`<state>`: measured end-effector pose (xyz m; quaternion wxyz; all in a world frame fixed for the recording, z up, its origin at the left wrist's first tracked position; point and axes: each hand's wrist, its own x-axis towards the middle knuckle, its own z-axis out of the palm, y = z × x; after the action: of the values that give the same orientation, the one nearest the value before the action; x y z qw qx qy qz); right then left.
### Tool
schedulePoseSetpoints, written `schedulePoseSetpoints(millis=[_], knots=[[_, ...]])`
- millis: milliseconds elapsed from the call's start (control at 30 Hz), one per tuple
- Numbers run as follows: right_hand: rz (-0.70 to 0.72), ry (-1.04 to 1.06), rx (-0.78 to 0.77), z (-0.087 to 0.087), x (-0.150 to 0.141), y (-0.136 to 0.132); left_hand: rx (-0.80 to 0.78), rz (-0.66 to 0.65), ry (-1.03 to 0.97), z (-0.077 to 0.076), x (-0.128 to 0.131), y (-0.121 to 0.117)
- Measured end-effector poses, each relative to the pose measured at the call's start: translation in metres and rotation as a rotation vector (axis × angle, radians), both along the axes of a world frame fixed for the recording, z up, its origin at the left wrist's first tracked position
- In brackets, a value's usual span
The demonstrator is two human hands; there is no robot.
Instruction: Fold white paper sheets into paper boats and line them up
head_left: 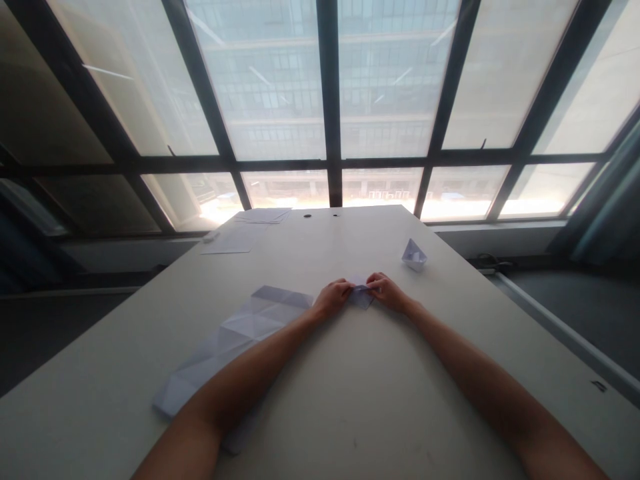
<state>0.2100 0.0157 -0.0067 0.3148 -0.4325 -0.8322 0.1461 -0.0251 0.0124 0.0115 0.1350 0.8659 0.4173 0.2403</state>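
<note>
Left hand (333, 298): thumb and fingers pinching the near side of one end of a piece of paper. Right hand (387, 292): pinching the other end.

Small folded paper (362, 299): one, between the two hands, just above or on the white table (380, 400); which, I cannot tell. Handling, in my judgement: pull evenly from both sides, keep the point centred, match the edges before pressing, and crease against the tabletop; a hard tug could tear the thin corners.

Creased sheet (255, 321): one, left of the left hand and nearer the body, ridged with folds, partly covered by the left forearm.

Paper boat (415, 256): one, beyond the right hand and to its right, standing apart.

Flat sheets (233, 239): well beyond the left hand, leftward; count unclear.

Hard to make out: both ends of the small folded paper, behind fingertips; its layers, too small to count.
</note>
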Motion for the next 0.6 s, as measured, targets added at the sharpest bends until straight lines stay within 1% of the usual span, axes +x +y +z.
schedulePoseSetpoints(millis=[100, 200, 333, 400, 600], knots=[[-0.021, -0.014, 0.043, -0.0039, -0.0005, 0.0040, -0.003, -0.006, -0.011, -0.0008, -0.0001, -0.0005], [-0.034, -0.026, 0.042, -0.0034, -0.0014, 0.0043, 0.026, -0.001, -0.006, -0.0016, -0.0004, -0.0008], [-0.104, -0.020, 0.016, -0.0003, -0.0028, 0.0020, 0.108, 0.052, 0.053, -0.0043, -0.0009, 0.0018], [-0.146, -0.010, -0.010, 0.0009, -0.0034, 0.0006, 0.125, 0.081, 0.067, -0.0060, -0.0010, 0.0039], [-0.249, 0.012, -0.027, 0.0011, -0.0072, -0.0036, 0.091, 0.153, 0.005, -0.0067, 0.0004, 0.0053]])
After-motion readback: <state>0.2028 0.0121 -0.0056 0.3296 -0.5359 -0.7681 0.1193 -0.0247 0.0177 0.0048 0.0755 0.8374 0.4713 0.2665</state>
